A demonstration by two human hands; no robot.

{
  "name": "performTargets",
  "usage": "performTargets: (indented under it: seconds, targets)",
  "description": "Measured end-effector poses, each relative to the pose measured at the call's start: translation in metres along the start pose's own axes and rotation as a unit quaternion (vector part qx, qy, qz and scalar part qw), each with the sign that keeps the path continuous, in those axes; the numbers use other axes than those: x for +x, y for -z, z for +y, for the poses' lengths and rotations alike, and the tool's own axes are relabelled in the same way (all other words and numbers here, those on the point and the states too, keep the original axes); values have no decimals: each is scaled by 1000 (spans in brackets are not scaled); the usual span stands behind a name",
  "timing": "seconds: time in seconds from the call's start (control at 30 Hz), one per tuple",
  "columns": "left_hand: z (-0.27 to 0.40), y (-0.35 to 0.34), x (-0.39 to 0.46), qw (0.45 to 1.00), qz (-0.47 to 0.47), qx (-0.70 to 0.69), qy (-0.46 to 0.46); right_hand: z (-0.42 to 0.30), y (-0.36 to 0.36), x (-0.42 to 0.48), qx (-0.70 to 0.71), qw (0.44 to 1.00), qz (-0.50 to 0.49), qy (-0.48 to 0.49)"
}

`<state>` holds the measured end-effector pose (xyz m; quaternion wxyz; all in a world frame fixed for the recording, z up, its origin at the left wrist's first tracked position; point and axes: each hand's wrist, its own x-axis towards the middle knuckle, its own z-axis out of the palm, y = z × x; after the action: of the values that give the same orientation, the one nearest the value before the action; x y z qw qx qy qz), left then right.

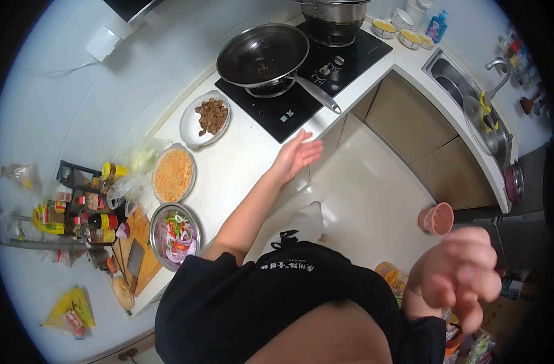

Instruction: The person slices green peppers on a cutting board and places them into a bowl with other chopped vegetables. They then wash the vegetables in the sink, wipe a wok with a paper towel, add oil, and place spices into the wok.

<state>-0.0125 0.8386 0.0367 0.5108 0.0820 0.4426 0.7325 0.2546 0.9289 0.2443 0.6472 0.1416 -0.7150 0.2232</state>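
Note:
My left hand (299, 154), palm turned up and fingers spread, is empty beside the counter's front edge. Just beyond it lies the black induction-style cooktop (299, 123). On that cooktop rests a dark wok (258, 57) with a metal handle (315, 93) pointing toward me; a few small bits lie in its bottom. Raised close to the camera at the right, my right hand (459, 275) is blurred, with loosely bent fingers and nothing visible in it. Left of the wok stand a white dish of browned meat cubes (211, 117) and a bowl of orange-tinged grains (173, 175).
A steel bowl (153, 239) holds sliced onions and peppers. Near it, a cleaver (135, 259) lies on a wooden cutting board (145, 280), beside bottled seasonings (103, 221). A steel pot (336, 22) occupies the far burner. The sink (445, 68) is at right; a pink bin (435, 219) stands on the floor.

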Motion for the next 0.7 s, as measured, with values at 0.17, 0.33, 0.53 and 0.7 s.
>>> performTargets:
  seconds: [0.17, 0.33, 0.53, 0.7]
  targets:
    - [22, -32, 79, 985, -20, -164, -44, 71, -22, -19, -79, 986, -111, -97]
    - [31, -52, 116, 988, 64, -102, -93, 137, -39, -43, -85, 968, -177, -157]
    - [104, -67, 80, 984, 107, -61, -126, 195, -47, -61, -37, 948, -138, -286]
    - [89, -59, 75, 981, 153, -31, -115, 234, -62, -53, 61, 942, -204, -261]
